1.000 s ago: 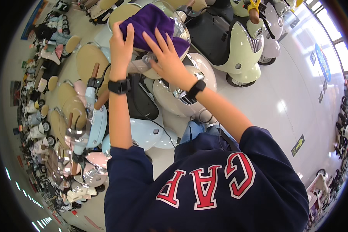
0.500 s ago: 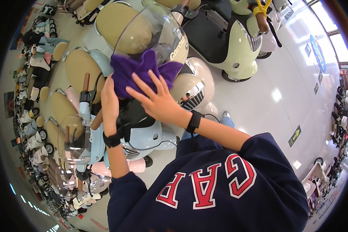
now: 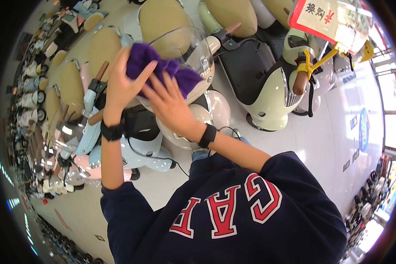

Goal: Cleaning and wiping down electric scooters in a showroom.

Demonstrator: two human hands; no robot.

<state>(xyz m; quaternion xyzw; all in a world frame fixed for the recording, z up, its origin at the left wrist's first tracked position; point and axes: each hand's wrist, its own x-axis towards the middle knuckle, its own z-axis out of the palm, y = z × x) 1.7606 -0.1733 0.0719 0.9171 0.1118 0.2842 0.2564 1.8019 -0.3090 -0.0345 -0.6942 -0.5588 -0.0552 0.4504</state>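
A crumpled purple cloth lies over the left part of a clear windshield on a cream scooter. My left hand is at the cloth's left edge, thumb stretched across its front and fingers partly behind it, gripping it. Fingers spread, my right hand rests on the lower front of the cloth, somewhat blurred by motion. Each wrist wears a black band with a thin cable. The cloth and my hands hide much of the windshield's lower left.
Just left stands a light blue scooter with a brown grip near my left wrist. A pale green scooter is at right, its brown handlebar grip tied with a yellow strap and a red-edged tag. Several more scooters line the left.
My left thumb has swung out across the cloth, and the cloth is bunched more tightly. The view has shifted, bringing the hanging tag into sight.
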